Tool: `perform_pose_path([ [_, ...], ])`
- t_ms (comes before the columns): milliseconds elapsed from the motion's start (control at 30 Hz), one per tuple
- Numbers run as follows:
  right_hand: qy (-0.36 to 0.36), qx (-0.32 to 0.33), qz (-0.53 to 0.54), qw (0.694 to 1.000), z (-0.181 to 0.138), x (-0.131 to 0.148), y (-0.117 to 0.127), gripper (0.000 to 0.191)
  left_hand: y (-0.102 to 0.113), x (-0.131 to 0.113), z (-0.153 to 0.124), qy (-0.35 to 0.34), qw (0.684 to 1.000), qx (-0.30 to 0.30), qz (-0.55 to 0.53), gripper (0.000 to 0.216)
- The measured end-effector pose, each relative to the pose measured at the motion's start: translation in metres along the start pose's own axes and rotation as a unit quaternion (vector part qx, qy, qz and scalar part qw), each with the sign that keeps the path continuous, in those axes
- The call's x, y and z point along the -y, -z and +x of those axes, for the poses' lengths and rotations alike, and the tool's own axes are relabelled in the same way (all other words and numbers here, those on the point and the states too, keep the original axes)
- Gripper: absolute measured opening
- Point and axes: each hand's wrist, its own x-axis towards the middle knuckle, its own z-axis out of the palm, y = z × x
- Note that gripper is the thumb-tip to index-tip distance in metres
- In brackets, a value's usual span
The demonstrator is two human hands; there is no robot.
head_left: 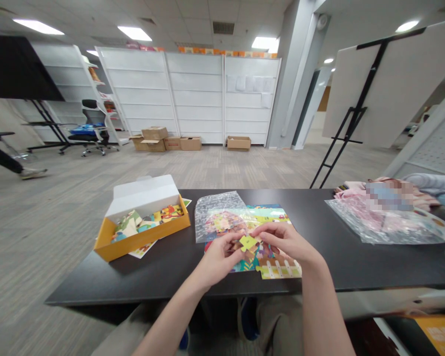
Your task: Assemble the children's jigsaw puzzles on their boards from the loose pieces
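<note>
Between my two hands is a small yellow-green jigsaw puzzle piece [247, 242], raised above a colourful, partly joined puzzle [278, 267] with a white fence along its near edge. My left hand [222, 251] pinches the piece from the left, thumb and fingers closed. My right hand [284, 238] has its fingertips closed at the piece's right side. A clear plastic bag [218, 205] lies just beyond, with more printed pieces under or in it. My hands cover part of the puzzle.
An open yellow box [148, 236] with puzzle pieces stands on the left of the black table [163, 277], on top of a printed sheet. Plastic-wrapped pink cloth [374, 207] lies at the right. Beyond the table are cartons [239, 143] and a whiteboard stand [350, 118].
</note>
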Motion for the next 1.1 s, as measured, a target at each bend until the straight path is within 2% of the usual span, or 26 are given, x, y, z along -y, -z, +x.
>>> perform_pose_path([
  [100,-0.005,-0.008,0.009,1.000,0.003,-0.003,-0.004,0.035,-0.001,-0.010,-0.002,0.020,0.994,0.037,-0.101,0.045],
  [167,-0.012,0.000,0.015,1.000,0.004,-0.004,-0.005,0.037,-0.002,-0.013,-0.002,0.026,0.992,0.034,-0.119,0.048],
  [300,-0.034,0.001,-0.016,0.999,0.006,-0.004,-0.009,0.041,-0.006,-0.005,0.002,-0.001,0.998,-0.017,-0.065,0.047],
  [500,-0.066,-0.024,-0.109,0.992,0.014,-0.005,-0.020,0.034,-0.004,0.003,0.003,-0.030,0.999,-0.011,0.025,0.043],
  [633,-0.074,-0.054,-0.173,0.981,0.013,-0.012,-0.014,0.031,0.003,0.001,-0.005,-0.053,0.992,-0.008,0.116,0.045],
  [733,-0.097,-0.105,-0.237,0.961,0.007,-0.019,0.000,0.029,0.008,-0.001,-0.013,-0.086,0.962,0.005,0.258,0.042],
  [833,-0.134,-0.089,-0.275,0.948,0.000,-0.024,0.012,0.031,0.008,-0.003,-0.020,-0.128,0.916,0.027,0.380,0.032],
  [967,-0.144,-0.077,-0.284,0.945,-0.001,-0.029,0.016,0.031,0.007,-0.009,-0.029,-0.124,0.876,0.052,0.464,0.026],
  [1100,-0.139,-0.080,-0.295,0.942,0.003,-0.035,0.015,0.029,0.010,-0.012,-0.032,-0.107,0.851,0.080,0.507,0.050],
])
